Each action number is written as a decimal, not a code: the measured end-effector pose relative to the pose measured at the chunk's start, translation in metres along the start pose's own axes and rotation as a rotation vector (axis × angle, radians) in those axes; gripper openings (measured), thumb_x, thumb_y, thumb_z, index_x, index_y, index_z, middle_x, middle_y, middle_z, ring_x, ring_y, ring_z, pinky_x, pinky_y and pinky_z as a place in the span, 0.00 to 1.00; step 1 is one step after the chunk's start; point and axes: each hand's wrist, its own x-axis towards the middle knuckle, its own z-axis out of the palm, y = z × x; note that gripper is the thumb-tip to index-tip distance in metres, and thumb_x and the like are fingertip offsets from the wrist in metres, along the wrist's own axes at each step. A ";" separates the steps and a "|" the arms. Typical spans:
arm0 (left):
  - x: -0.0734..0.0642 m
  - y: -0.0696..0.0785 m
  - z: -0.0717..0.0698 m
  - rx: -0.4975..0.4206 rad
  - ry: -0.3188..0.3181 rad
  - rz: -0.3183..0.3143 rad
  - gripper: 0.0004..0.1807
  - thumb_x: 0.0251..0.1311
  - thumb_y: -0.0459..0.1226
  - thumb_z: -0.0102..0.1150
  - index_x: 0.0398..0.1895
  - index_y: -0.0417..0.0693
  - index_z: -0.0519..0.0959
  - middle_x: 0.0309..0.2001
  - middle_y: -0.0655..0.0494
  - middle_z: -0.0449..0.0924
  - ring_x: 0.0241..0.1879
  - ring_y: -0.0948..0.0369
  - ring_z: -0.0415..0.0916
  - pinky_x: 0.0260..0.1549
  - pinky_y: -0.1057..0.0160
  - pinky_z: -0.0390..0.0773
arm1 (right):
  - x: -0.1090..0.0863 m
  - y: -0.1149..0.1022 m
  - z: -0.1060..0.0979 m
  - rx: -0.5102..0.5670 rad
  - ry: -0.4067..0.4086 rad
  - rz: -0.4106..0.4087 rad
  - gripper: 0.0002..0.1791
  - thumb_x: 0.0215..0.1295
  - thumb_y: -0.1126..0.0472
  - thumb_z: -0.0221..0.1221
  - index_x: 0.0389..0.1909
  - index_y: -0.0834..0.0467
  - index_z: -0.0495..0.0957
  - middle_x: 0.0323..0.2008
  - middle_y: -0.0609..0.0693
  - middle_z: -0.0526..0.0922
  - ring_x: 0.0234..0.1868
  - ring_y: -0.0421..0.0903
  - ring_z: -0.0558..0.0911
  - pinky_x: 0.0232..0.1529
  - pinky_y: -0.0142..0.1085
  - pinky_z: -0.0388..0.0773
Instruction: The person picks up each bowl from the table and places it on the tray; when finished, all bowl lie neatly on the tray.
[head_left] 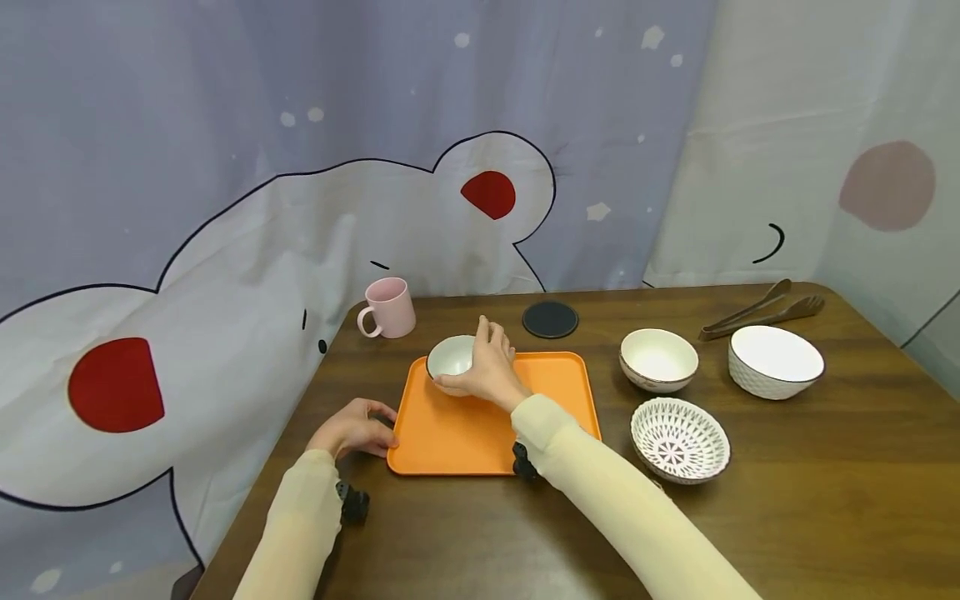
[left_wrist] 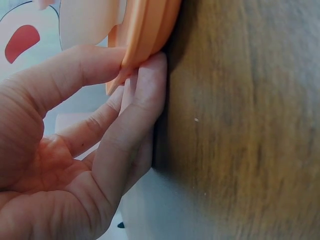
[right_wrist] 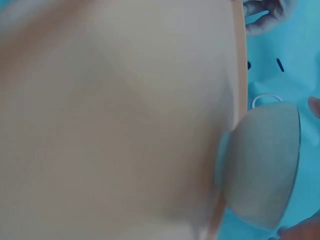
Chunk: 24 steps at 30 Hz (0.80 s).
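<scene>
My left hand point(head_left: 362, 427) is at the left edge of the orange tray point(head_left: 465, 450). Seen from the left wrist, the thumb point(left_wrist: 95, 65) lies on the rim and the fingers point(left_wrist: 150, 85) go against its underside, pinching it. A small white bowl point(head_left: 448, 354) with a dark rim sits at the tray's far left corner. Over the bowl's right side, my right hand point(head_left: 491, 371) has its thumb at the near rim and its fingers spread toward the far side. In the right wrist view, the thumb tip point(right_wrist: 314, 106) shows a gap from the bowl's rim.
Behind the tray stand a pink mug point(head_left: 390, 308) and a black round coaster point(head_left: 551, 319). To the right are a white bowl point(head_left: 658, 360), a patterned openwork bowl point(head_left: 680, 439) and a deeper textured bowl point(head_left: 776, 362). Tongs point(head_left: 761, 312) lie farther back on the wooden table point(head_left: 840, 492).
</scene>
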 end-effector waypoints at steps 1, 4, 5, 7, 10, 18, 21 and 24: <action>0.000 0.000 0.000 -0.003 -0.001 0.000 0.26 0.48 0.23 0.66 0.53 0.29 0.71 0.38 0.39 0.79 0.31 0.55 0.84 0.37 0.57 0.86 | 0.000 -0.001 -0.002 0.017 0.015 -0.014 0.70 0.41 0.39 0.75 0.76 0.63 0.43 0.72 0.65 0.52 0.73 0.63 0.54 0.74 0.56 0.52; -0.001 0.001 0.000 0.000 0.001 0.001 0.26 0.48 0.23 0.66 0.54 0.29 0.71 0.38 0.39 0.79 0.31 0.54 0.84 0.37 0.57 0.86 | 0.000 -0.005 -0.012 0.049 0.046 -0.046 0.67 0.43 0.40 0.74 0.75 0.63 0.46 0.71 0.64 0.55 0.71 0.60 0.58 0.72 0.51 0.60; -0.001 0.001 0.000 0.004 0.002 0.000 0.26 0.49 0.23 0.66 0.54 0.29 0.71 0.38 0.40 0.79 0.31 0.55 0.84 0.37 0.57 0.86 | 0.000 -0.006 -0.015 0.057 0.052 -0.044 0.66 0.43 0.40 0.74 0.75 0.64 0.47 0.71 0.63 0.56 0.70 0.60 0.60 0.70 0.50 0.63; -0.001 0.002 0.000 0.003 0.003 0.000 0.26 0.48 0.23 0.66 0.54 0.29 0.71 0.38 0.40 0.79 0.31 0.55 0.84 0.37 0.57 0.87 | 0.000 -0.009 -0.023 0.066 0.068 -0.034 0.64 0.44 0.40 0.74 0.75 0.63 0.49 0.69 0.62 0.59 0.67 0.58 0.64 0.66 0.49 0.69; -0.001 0.003 0.001 0.002 -0.001 0.002 0.27 0.48 0.23 0.65 0.54 0.28 0.71 0.38 0.40 0.79 0.31 0.55 0.84 0.37 0.57 0.86 | -0.001 -0.010 -0.032 0.060 0.098 -0.016 0.62 0.42 0.38 0.74 0.73 0.62 0.53 0.67 0.61 0.64 0.63 0.57 0.70 0.62 0.49 0.74; 0.002 0.001 0.001 0.017 0.008 -0.015 0.27 0.48 0.24 0.66 0.54 0.29 0.71 0.40 0.39 0.78 0.31 0.56 0.83 0.37 0.58 0.86 | -0.008 -0.003 -0.045 0.075 0.127 0.008 0.56 0.42 0.40 0.74 0.69 0.61 0.61 0.60 0.58 0.71 0.58 0.57 0.73 0.58 0.49 0.76; 0.003 0.001 0.001 0.024 0.016 -0.029 0.27 0.48 0.24 0.67 0.55 0.30 0.71 0.41 0.39 0.78 0.31 0.56 0.83 0.37 0.58 0.86 | -0.011 0.000 -0.050 0.083 0.127 0.023 0.55 0.42 0.41 0.75 0.68 0.62 0.62 0.60 0.58 0.72 0.59 0.57 0.72 0.59 0.50 0.75; 0.002 0.001 0.002 0.026 0.018 -0.034 0.27 0.48 0.24 0.67 0.55 0.30 0.71 0.41 0.39 0.78 0.32 0.56 0.83 0.37 0.58 0.86 | -0.014 0.003 -0.055 0.077 0.114 0.030 0.54 0.43 0.40 0.74 0.67 0.63 0.63 0.60 0.58 0.72 0.60 0.57 0.71 0.60 0.50 0.74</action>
